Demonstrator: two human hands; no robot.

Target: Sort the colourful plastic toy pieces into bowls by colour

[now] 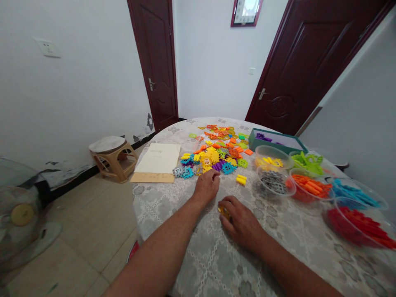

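My left hand (206, 184) is at the near edge of a mixed pile of plastic interlocking building pieces (210, 156). Its fingers are curled inward, and whatever they hold, if anything, is hidden. Closer to me, my right hand (241, 218) rests low over the tablecloth, fingers and thumb closed around a golden-yellow building piece (224, 212), only partly visible. Blue gear-shaped pieces (229, 168) and a grey square piece (177, 171) lie along the pile's front. Yellow tube-like pieces (241, 179) sit apart between the pile and the bowls.
Clear bowls on the right hold sorted pieces: yellow (269, 162), grey (274, 182), green (306, 161), orange (312, 185), blue (355, 194) and red (361, 225). Behind them stands a green box (278, 142) with purple pieces. A cream board (158, 159) lies left on the round table.
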